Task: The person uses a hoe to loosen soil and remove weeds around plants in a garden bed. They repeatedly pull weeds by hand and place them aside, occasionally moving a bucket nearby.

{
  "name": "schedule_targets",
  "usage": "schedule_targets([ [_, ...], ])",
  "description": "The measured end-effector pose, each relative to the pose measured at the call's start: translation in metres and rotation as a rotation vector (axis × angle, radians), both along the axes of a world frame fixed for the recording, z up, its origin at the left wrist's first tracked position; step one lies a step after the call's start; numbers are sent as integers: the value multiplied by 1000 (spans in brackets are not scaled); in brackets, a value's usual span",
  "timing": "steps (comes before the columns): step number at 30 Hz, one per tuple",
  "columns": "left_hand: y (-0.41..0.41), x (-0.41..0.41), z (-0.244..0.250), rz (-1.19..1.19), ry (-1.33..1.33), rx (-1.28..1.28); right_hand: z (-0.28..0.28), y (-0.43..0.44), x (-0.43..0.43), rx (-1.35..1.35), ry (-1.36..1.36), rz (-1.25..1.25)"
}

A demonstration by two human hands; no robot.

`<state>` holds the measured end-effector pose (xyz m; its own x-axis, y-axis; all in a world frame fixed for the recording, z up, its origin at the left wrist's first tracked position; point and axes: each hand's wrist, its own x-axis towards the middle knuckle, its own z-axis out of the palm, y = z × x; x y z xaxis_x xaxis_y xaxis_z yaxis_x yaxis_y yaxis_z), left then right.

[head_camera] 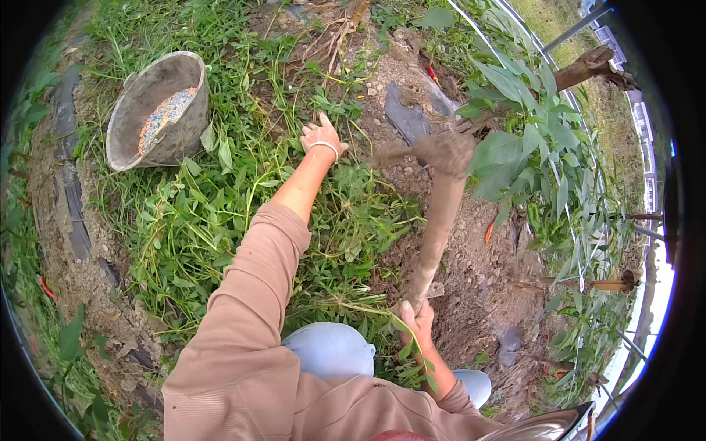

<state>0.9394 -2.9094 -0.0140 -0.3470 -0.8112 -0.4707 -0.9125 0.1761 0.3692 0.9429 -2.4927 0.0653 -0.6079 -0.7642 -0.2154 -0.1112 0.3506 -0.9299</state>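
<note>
My left hand (321,138), with a white band at the wrist, reaches down over low green weeds (187,220). Its thumb is spread from the fingers, and I see nothing held in it. Below, my right hand (420,322) is closed around the wooden handle (437,237) of a short hoe. The hoe's soil-caked head (447,151) is raised, a little blurred, to the right of my left hand. A leafy weed stem (417,342) crosses my right hand; whether it is gripped too, I cannot tell.
A worn bucket (193,127) holding multicoloured granules (165,118) leans among the weeds at left. Pepper plants (529,146), strings and stakes line the right. Torn black plastic film (407,113) and a red chilli (489,232) lie on the soil.
</note>
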Motion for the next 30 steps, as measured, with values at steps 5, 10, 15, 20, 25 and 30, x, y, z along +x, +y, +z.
schedule_targets([
  [5,-36,57,-10,-97,-114,-14,55,-179,-8,-290,-148,9],
  [10,-38,28,9,-280,-88,0,-22,-250,-49,45,71,11],
  [15,-13,99,-15,-571,-25,-101,-17,-125,-2,245,-829,-136],
  [20,121,156,-12,-798,-30,-93,22,8,47,473,-799,-218],
  [25,138,267,-21,-782,-50,-268,3,-11,44,280,-330,66],
  [30,132,282,24,-736,-130,-168,29,-163,6,-99,-1,33],
])
